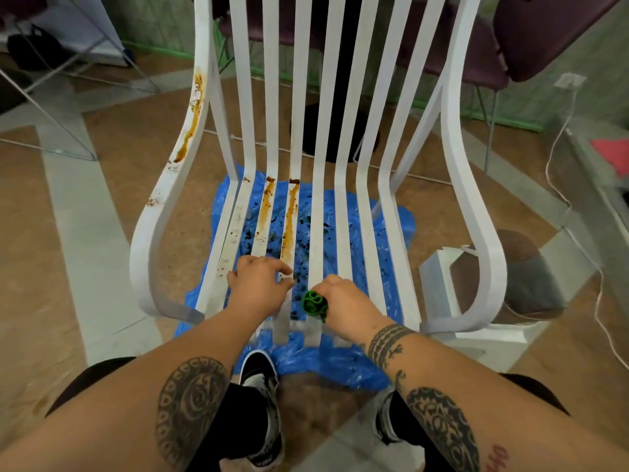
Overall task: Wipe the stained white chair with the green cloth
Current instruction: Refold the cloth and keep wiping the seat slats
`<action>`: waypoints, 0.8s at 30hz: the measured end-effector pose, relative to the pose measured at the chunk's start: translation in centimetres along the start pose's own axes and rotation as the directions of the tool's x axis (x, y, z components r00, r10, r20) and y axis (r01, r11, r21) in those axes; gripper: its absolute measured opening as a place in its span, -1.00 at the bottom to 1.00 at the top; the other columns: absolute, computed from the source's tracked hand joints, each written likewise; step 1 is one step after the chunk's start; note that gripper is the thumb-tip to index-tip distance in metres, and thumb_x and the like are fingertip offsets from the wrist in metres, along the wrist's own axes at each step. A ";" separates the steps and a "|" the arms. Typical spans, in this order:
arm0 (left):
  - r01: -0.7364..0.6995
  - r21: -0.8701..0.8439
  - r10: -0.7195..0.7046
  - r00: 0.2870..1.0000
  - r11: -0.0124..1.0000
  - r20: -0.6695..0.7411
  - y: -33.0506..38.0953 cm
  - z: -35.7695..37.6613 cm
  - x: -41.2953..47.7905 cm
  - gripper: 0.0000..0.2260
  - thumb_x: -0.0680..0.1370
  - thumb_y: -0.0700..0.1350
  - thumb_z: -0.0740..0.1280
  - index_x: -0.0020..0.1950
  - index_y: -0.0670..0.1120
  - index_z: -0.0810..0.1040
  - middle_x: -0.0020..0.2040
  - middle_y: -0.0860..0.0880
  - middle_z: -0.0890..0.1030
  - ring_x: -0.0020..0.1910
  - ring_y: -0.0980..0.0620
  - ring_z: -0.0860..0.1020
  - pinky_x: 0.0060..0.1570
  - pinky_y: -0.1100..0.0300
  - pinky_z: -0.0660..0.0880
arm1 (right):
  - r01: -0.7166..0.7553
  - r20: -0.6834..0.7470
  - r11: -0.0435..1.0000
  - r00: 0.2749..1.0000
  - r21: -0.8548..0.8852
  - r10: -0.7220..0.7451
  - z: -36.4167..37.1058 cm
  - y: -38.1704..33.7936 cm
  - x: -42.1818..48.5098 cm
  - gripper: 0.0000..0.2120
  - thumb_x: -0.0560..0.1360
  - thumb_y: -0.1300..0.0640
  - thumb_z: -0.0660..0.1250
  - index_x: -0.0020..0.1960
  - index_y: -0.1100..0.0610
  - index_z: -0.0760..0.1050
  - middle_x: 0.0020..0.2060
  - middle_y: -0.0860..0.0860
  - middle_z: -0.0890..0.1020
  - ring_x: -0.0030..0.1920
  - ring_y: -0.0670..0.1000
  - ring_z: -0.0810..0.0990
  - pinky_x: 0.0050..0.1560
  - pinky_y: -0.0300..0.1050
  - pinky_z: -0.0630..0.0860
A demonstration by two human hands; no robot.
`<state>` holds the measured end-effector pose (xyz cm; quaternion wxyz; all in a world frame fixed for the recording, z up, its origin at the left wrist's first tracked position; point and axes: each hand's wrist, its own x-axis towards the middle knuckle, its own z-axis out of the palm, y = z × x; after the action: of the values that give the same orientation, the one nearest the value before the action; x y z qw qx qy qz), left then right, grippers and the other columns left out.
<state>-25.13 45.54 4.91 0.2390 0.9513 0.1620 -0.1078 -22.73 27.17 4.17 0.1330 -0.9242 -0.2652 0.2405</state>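
The white slatted chair (369,212) stands in front of me. Brown-orange stains run down two middle-left seat slats (289,226) and along the left armrest (190,127). My left hand (258,284) rests palm down on the front of the stained slats, fingers loosely bent over them. My right hand (347,301) grips the balled-up green cloth (315,303) against a slat near the seat's front edge. Most of the cloth is hidden inside the fist.
A blue plastic sheet (360,362) speckled with dark crumbs lies under the chair. A white paper bag (439,274) stands right of the seat, with a white cable (558,185) trailing beyond. Dark purple chairs (476,46) stand behind. My shoes (262,390) are at the sheet's near edge.
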 end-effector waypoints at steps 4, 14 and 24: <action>0.009 -0.109 -0.011 1.000 0.994 -0.019 -0.2 0.2 -1.3 -0.78 0.60 0.12 0.34 0.21 0.13 0.63 0.27 0.05 0.61 0.42 -0.10 0.29 0.34 -0.12 0.37 | 0.028 0.083 1.000 0.996 -0.004 -0.028 0.9 -0.4 -2.3 -0.59 0.48 0.37 0.34 0.26 0.07 0.58 0.12 0.08 0.49 0.12 0.18 0.50 0.11 0.08 0.54; 0.222 -0.749 -0.027 0.964 0.624 0.263 3.2 -2.0 -4.8 -0.77 0.67 0.13 0.23 0.19 0.05 0.59 0.11 -0.02 0.68 0.05 -0.01 0.65 0.06 0.05 0.59 | -0.083 -0.040 0.285 0.916 0.955 0.399 -2.1 -2.4 -4.5 -0.88 0.61 0.15 0.37 0.13 0.01 0.56 0.06 0.03 0.70 0.07 0.05 0.69 0.08 -0.05 0.66; 0.286 -0.869 0.084 0.934 0.405 0.347 4.9 -5.0 -5.0 -0.74 0.59 -0.40 0.31 0.22 -0.17 0.59 0.05 -0.16 0.73 0.04 -0.17 0.71 -0.01 -0.01 0.63 | 0.007 0.017 -0.051 0.889 0.999 0.458 -6.2 -1.9 -5.0 -0.81 0.61 0.21 0.36 0.21 0.08 0.56 0.04 0.10 0.74 0.06 0.19 0.72 0.11 0.27 0.65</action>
<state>-27.33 42.65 12.66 0.7329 0.6226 0.2091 -0.1777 -24.09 25.21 11.99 0.7438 -0.6086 0.1700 0.2178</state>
